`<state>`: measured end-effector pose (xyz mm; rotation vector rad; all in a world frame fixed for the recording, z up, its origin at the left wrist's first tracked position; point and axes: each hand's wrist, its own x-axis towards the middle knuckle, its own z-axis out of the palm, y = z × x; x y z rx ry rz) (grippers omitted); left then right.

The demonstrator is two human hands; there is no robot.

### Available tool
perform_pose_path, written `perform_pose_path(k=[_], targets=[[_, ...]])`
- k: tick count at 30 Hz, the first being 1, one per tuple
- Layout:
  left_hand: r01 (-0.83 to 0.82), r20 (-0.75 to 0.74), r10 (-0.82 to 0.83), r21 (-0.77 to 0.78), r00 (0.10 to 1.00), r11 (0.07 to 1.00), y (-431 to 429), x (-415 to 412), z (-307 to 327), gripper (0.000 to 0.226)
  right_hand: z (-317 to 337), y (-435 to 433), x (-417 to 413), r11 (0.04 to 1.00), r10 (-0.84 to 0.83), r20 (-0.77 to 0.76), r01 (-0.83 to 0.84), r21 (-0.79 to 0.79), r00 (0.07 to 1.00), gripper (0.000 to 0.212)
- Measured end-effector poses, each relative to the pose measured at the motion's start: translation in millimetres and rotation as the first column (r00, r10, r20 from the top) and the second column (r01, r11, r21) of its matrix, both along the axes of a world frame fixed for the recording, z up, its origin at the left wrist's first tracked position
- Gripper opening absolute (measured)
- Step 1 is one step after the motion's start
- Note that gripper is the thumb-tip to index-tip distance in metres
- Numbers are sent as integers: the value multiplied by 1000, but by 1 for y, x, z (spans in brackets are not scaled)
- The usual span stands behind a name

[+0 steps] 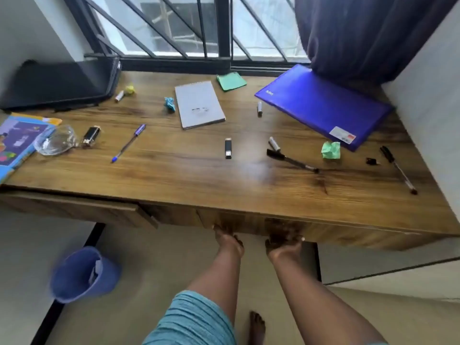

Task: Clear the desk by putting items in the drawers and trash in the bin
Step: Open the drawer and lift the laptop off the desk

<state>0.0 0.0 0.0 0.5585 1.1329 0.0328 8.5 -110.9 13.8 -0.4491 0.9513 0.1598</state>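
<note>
Both hands under front edge of brown wood-grain worktop (199,180). Left hand (227,239) and right hand (283,245) curl fingers onto wooden drawer front (249,224); grip closed on its lower lip. Blue plastic bin (83,275) on floor, left of hands. Crumpled green paper ball (330,150) on worktop, right of black USB stick (228,148).

Fingertips of both hands, left (230,241) and right (285,245), vanish under the surface's front edge (249,215), so their grip can't be read. The blue bin (83,275) smears with motion blur. The booklet (17,143) runs off the left edge. The folder's label (342,134) is too small to read.
</note>
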Motion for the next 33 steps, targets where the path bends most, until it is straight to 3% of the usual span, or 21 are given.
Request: perform_pose_path(k=[2,6,16,22,25,26,27,28,29,30,31,32,33], targets=[[-99,26,103,-138,994,986,-4,9,-6,62,-15,-1,12,995,-81,21,80,53,997,43],[-186,25,197,-231,980,955,2,5,-19,67,-34,-1,20,986,-148,20,146,85,989,45],[-239,107,251,-112,962,965,-8,-17,-29,73,-49,-1,-9,979,-200,83,196,57,976,50],[-84,19,86,-73,996,994,0,-79,-19,97,-33,-8,-54,963,-27,6,28,-270,1000,55],[-64,-75,81,206,994,976,-2,-103,14,82,-8,-7,-82,875,53,-155,-121,-468,986,40],[-54,-133,114,391,984,919,-4,-109,26,77,5,-5,-90,828,35,-207,-144,-542,978,43],[3,-161,125,624,979,781,-6,-113,40,73,14,-4,-95,778,-17,-235,-135,-614,972,48],[67,-155,120,840,981,539,-8,-114,49,70,26,-4,-98,730,-66,-239,-117,-674,969,51],[127,-140,52,969,989,211,-9,-116,56,65,37,-4,-101,642,-80,-239,-134,-755,968,52],[190,-199,-65,974,978,-121,-10,-117,59,62,46,-3,-105,507,-60,-219,-159,-847,974,53],[224,-299,-184,911,936,-345,-10,-117,61,57,54,-2,-109,338,6,-207,-197,-920,978,54],[247,-416,-318,855,852,-456,-13,-117,65,51,55,-4,-117,154,95,-176,-189,-970,980,56],[287,-526,-421,811,739,-511,-17,-118,69,47,55,-4,-122,-54,206,-184,-177,-983,961,57]])
